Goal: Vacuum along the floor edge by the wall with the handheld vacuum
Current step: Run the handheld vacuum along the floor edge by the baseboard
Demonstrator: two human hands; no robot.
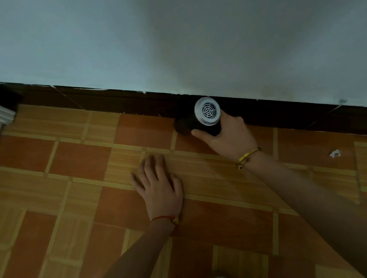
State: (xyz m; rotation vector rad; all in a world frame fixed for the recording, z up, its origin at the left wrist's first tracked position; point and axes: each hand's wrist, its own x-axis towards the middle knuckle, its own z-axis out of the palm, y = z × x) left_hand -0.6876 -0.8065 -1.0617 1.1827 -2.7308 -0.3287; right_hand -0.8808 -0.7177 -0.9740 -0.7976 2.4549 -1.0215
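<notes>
Right hand [229, 137] wrapped around the black body of the handheld vacuum [201, 119], white vented rear cap facing up. Its dark front end sits at the floor edge against the dark baseboard [112, 101], under the pale wall [163, 25]; too murky to tell if the nozzle touches. Left hand [158, 184] flat on the tiled floor [57, 202], fingers spread, just beside the vacuum. Small white scrap [335, 153] on tiles further along the baseboard.
</notes>
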